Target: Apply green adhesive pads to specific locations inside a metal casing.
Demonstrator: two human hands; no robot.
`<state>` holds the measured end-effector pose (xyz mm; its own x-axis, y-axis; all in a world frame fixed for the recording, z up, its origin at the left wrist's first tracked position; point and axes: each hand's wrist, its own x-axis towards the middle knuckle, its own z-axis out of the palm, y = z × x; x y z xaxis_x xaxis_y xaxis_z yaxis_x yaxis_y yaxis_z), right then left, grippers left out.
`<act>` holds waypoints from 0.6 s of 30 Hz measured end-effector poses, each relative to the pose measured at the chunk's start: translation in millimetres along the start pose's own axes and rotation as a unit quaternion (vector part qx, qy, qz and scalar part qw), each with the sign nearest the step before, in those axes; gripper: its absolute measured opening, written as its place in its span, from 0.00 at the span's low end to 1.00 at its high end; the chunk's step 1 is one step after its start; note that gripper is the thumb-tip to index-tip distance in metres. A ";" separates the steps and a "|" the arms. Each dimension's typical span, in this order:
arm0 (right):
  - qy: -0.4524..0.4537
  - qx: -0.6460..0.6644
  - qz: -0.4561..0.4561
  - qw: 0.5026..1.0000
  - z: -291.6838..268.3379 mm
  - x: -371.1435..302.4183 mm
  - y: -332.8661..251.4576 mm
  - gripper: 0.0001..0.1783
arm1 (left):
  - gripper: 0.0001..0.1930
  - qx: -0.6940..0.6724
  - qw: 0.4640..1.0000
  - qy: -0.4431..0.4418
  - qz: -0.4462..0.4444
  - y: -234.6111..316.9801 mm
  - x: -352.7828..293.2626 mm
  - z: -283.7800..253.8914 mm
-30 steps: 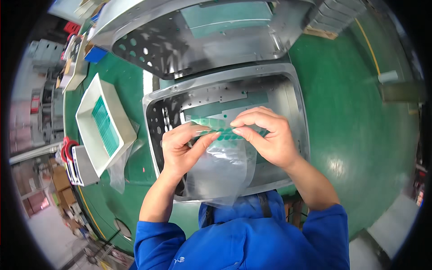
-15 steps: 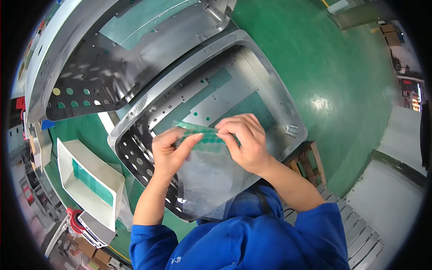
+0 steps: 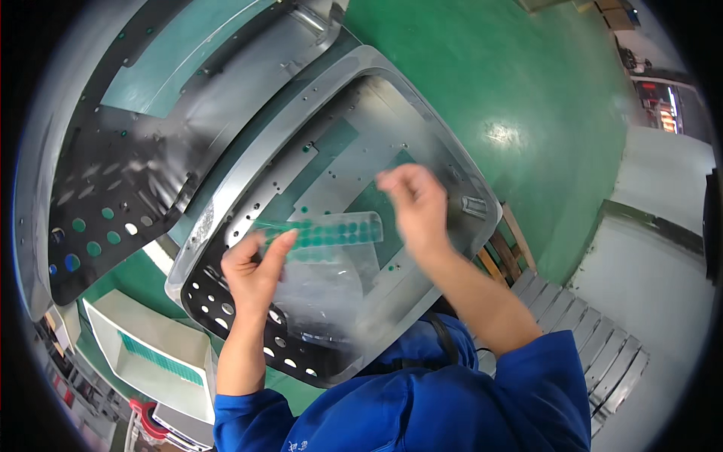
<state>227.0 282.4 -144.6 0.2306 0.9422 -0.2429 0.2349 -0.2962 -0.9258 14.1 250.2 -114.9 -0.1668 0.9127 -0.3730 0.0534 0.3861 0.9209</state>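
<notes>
Green-dotted sticker strip (image 3: 324, 230), a clear backing sheet carrying rows of small round green dots, lies near the centre of the view, stretched from about nine o'clock toward three o'clock above a large grey sheet-metal panel (image 3: 301, 162). The left hand (image 3: 256, 267) pinches the strip at its nine o'clock end, thumb and forefinger closed on the edge, and the same hand seems also to hold a crumpled clear plastic bag (image 3: 331, 290) that hangs under the strip toward six o'clock. The right hand (image 3: 414, 203) hovers just beyond the strip's three o'clock end, fingers drawn together as if nipping something very small; it is blurred, so I cannot tell whether a dot sits between the fingertips. Both forearms come up from six o'clock out of blue sleeves (image 3: 542, 384). The panel has a raised rim, scattered small holes and a dark perforated section (image 3: 248, 324) at its seven o'clock corner. A second, similar metal panel (image 3: 151, 151) with a black perforated part lies beyond it toward ten o'clock. Both rest on a green work surface (image 3: 497, 83) that fills the view toward one o'clock. At seven o'clock, well apart from the hands, stands a white open box (image 3: 151, 354) with a stack of green strips inside. Wooden pallet slats (image 3: 602, 354) show at four o'clock.
</notes>
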 end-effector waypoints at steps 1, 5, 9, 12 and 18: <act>0.066 0.037 0.120 0.990 -11.6 15.9 17.4 0.02 | 0.07 -0.014 1.000 0.015 -0.001 2.1 1.5 -1.2; 0.228 0.033 0.401 0.887 -49.6 57.3 77.4 0.04 | 0.08 -0.032 0.998 0.054 -0.016 8.4 7.6 -1.5; 0.233 0.032 0.404 0.884 -50.4 60.6 85.2 0.05 | 0.08 -0.034 0.997 0.063 0.015 6.3 7.7 -2.3; 0.216 0.024 0.408 0.887 -46.6 59.4 78.7 0.05 | 0.08 -0.040 0.997 0.063 0.007 6.1 6.9 -1.1; 0.211 0.032 0.410 0.887 -49.0 59.8 81.3 0.05 | 0.07 -0.045 0.998 0.053 0.001 3.1 6.6 0.6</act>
<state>306.1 307.1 -220.2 0.6355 0.2680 -0.7242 -0.2257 -0.8325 -0.5061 13.7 257.5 -114.6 -0.2696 0.8929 -0.3607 -0.0335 0.3657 0.9301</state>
